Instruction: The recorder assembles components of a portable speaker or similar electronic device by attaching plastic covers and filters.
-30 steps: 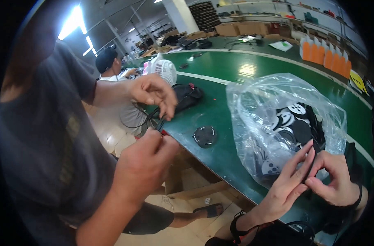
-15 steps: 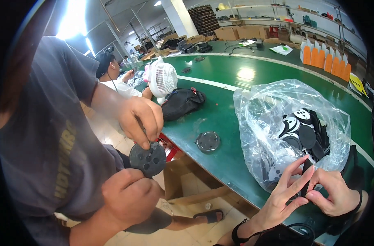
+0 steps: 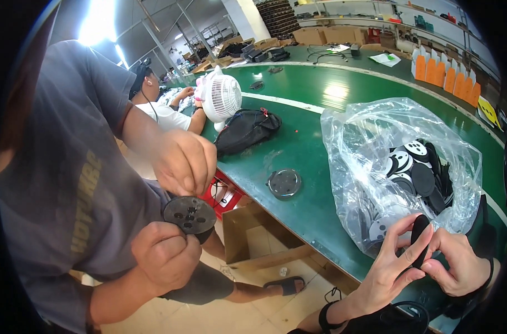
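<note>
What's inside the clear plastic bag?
The clear plastic bag holds heaped black discs and white-faced discs with dark spots; whatever lies beneath the upper ones is covered.

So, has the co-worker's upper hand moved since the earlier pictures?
Yes. The co-worker's upper hand is now lower and further left in the view than a second ago, judged against the white fan.

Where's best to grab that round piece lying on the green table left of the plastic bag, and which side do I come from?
The round piece is probably best pinched at opposite sides of its rim, from above: it's circular and seems to lie flat on the table, with the bag apart on its right.
</note>
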Action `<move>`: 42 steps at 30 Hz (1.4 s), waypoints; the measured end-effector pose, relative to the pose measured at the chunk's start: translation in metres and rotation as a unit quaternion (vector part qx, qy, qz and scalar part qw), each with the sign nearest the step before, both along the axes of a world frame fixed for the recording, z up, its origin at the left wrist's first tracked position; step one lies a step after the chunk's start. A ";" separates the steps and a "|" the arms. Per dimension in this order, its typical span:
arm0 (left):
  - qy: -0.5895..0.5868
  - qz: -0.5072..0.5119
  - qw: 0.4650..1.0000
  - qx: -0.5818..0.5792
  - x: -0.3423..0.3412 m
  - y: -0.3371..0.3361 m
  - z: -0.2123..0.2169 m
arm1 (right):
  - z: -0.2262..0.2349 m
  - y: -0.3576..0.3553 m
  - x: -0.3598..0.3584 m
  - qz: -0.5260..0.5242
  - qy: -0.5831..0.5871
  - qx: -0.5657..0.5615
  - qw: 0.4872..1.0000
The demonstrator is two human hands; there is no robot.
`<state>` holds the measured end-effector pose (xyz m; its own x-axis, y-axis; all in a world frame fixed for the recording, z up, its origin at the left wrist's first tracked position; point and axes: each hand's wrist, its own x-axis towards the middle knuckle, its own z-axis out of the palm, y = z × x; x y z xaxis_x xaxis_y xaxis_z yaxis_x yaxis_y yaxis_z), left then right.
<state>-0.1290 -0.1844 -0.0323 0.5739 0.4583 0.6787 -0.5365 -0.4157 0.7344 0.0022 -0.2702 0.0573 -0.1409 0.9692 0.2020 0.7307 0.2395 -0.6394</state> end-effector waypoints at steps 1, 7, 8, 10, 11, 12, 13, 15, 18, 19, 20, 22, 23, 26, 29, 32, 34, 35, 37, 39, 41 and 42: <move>-0.003 0.003 1.000 0.006 0.000 -0.001 0.001 | 0.000 -0.001 0.000 -0.003 0.015 -0.010 1.000; -0.002 0.010 1.000 0.005 -0.001 -0.005 0.004 | -0.002 -0.003 -0.001 0.006 0.020 -0.001 1.000; 0.001 0.007 1.000 -0.002 -0.001 -0.005 0.004 | -0.003 -0.003 -0.001 0.012 -0.002 -0.015 1.000; -0.001 0.007 1.000 -0.005 0.000 -0.006 0.004 | -0.003 -0.004 0.000 0.012 0.008 0.004 1.000; -0.004 0.008 1.000 -0.007 0.001 -0.006 0.003 | -0.003 -0.004 0.000 0.020 -0.010 -0.010 1.000; -0.004 0.006 1.000 -0.008 0.001 -0.007 0.003 | -0.003 -0.004 0.000 0.013 0.004 0.004 1.000; -0.008 0.015 1.000 -0.003 0.002 -0.008 0.002 | -0.003 -0.004 0.000 0.014 0.005 0.006 1.000; -0.012 0.021 1.000 -0.003 0.002 -0.009 0.002 | -0.002 -0.004 -0.001 0.013 0.007 0.004 1.000; 0.015 0.021 1.000 -0.011 0.002 -0.010 0.002 | -0.002 -0.002 -0.002 0.017 0.015 0.016 1.000; 0.018 0.029 0.999 -0.012 0.002 -0.011 0.003 | -0.002 -0.001 -0.002 0.025 -0.003 0.018 1.000; 0.018 0.039 0.999 -0.002 0.002 -0.011 0.004 | 0.000 -0.002 -0.001 0.034 -0.024 0.022 0.999; 0.026 0.050 0.998 0.001 0.002 -0.012 0.006 | 0.000 -0.004 -0.001 0.014 0.000 0.022 1.000; 0.027 0.058 0.998 0.003 0.002 -0.012 0.006 | -0.001 -0.003 -0.001 0.012 -0.005 0.015 1.000; 0.027 0.064 0.998 -0.003 0.003 -0.010 0.006 | -0.003 -0.002 0.001 0.005 0.022 0.010 1.000; 0.038 0.072 0.997 0.002 0.003 -0.011 0.007 | -0.006 -0.002 0.002 0.012 0.050 0.036 0.998; 0.032 0.079 0.996 0.008 0.003 -0.012 0.008 | -0.007 -0.002 0.002 0.015 0.037 0.058 0.998; 0.024 0.082 0.996 -0.001 0.005 -0.012 0.007 | -0.008 -0.003 0.003 0.012 0.036 0.055 0.998; 0.028 0.078 0.997 0.005 0.006 -0.012 0.006 | -0.008 -0.003 0.003 0.009 0.037 0.066 0.997; 0.004 0.070 0.997 -0.011 0.008 -0.013 0.005 | -0.010 -0.003 0.003 0.001 0.039 0.057 0.998; 0.017 0.074 0.997 -0.002 0.009 -0.015 0.005 | -0.010 -0.005 0.003 0.003 0.025 0.096 0.995; 0.011 0.085 0.996 0.003 0.010 -0.018 0.004 | -0.011 -0.006 0.003 -0.007 0.025 0.111 0.993; 0.014 0.082 0.997 -0.005 0.010 -0.018 0.004 | -0.012 -0.006 0.003 -0.011 0.016 0.096 0.995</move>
